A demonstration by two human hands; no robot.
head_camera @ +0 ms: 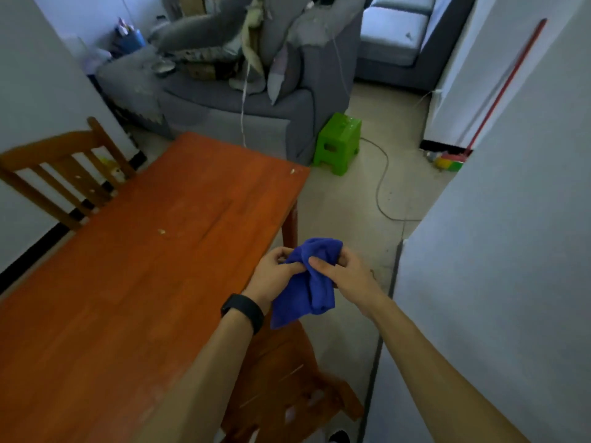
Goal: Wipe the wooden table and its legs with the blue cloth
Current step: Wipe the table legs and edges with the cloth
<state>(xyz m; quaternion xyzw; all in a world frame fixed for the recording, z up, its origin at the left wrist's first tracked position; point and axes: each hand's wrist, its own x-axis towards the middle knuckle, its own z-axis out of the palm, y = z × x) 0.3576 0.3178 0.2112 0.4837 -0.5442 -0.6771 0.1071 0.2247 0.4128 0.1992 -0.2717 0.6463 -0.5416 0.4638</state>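
The blue cloth point(315, 282) hangs bunched in the air just past the right edge of the reddish wooden table point(144, 266). My left hand point(275, 273), a black band on its wrist, grips the cloth's left side. My right hand point(345, 271) pinches its right side, thumb on top. Both hands are above the table's right edge and touch neither the tabletop nor a leg. One table leg point(290, 228) shows at the far right corner. Small pale crumbs point(161, 231) lie on the tabletop.
A wooden chair point(64, 174) stands at the table's left side, and another chair seat point(287, 378) sits below my arms. A grey sofa point(230, 100), a green stool point(339, 142), a floor cable point(382, 187) and a broom point(499, 97) lie beyond. A white wall point(495, 251) closes the right.
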